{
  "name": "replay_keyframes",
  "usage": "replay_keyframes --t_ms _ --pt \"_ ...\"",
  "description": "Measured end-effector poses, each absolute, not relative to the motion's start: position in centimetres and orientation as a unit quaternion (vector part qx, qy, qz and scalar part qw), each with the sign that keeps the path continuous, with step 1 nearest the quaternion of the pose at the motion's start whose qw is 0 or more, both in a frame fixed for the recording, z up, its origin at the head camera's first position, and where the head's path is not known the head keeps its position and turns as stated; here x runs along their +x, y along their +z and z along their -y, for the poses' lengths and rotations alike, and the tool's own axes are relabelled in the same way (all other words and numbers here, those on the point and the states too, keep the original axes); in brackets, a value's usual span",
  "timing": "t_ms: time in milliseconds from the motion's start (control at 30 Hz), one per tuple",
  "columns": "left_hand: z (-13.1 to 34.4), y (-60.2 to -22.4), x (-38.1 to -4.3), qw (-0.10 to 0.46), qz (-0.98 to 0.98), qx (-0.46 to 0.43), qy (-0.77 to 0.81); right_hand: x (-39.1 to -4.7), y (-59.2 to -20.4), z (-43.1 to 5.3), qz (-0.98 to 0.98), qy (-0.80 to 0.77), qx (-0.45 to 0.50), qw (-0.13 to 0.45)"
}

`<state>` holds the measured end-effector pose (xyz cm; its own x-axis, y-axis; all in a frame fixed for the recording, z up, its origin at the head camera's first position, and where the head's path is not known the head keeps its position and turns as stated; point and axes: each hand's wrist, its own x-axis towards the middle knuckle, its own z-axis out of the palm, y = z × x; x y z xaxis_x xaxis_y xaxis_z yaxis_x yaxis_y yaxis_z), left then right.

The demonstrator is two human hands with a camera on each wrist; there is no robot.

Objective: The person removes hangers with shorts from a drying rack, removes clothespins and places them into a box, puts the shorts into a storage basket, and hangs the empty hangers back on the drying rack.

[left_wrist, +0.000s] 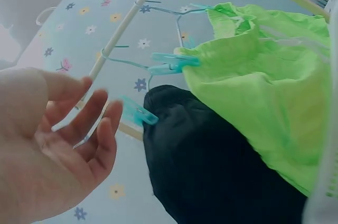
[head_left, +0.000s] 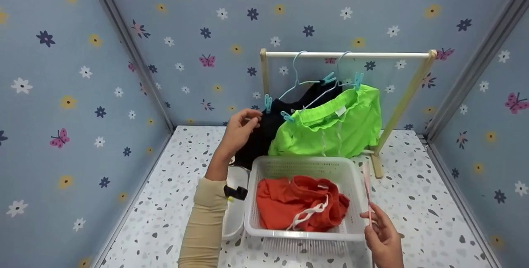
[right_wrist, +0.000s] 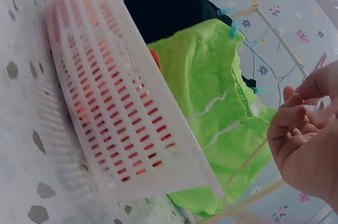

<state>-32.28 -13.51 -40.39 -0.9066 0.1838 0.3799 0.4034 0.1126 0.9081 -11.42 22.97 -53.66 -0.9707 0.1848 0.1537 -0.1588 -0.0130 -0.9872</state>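
Observation:
My left hand (head_left: 241,129) is raised beside the black garment (head_left: 252,144), fingers loosely bent, fingertips close to the turquoise clip (left_wrist: 138,112) at its waist. That garment hangs from a blue hanger (head_left: 296,74). In front of it, bright green shorts (head_left: 330,131) with white drawstrings hang from a second blue hanger (head_left: 339,65), held by turquoise clips. At the basket's right side, my right hand (head_left: 384,235) pinches a thin pink hanger (head_left: 368,185), seen edge-on, between thumb and fingers. Red shorts (head_left: 285,202) with a white drawstring lie in the white basket (head_left: 357,202).
A small rack with a white bar (head_left: 388,55) and wooden posts (head_left: 407,98) stands behind the basket. Left of the basket is a white tray (head_left: 235,218), partly hidden by my left arm. Flower-patterned walls enclose the speckled table (head_left: 153,218).

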Motion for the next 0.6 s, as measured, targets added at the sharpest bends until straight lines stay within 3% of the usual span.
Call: replay_keyframes --t_ms 133,267,433,600 --pt "12.9 -38.4 -34.5 0.131 0.740 -0.168 -0.638 -11.4 -53.5 -22.3 0.706 0.688 -0.019 0.168" --pt "12.2 -36.4 -36.9 0.142 0.749 -0.128 -0.635 -11.6 -52.8 -22.1 0.734 0.646 -0.069 0.196" --pt "11.7 -34.7 -40.0 0.114 0.764 -0.069 -0.632 -12.3 -51.3 -21.9 0.737 0.634 -0.087 0.216" --pt "11.9 -34.1 -42.7 0.050 0.770 -0.058 -0.634 -12.8 -48.0 -21.5 0.755 0.584 -0.022 0.298"
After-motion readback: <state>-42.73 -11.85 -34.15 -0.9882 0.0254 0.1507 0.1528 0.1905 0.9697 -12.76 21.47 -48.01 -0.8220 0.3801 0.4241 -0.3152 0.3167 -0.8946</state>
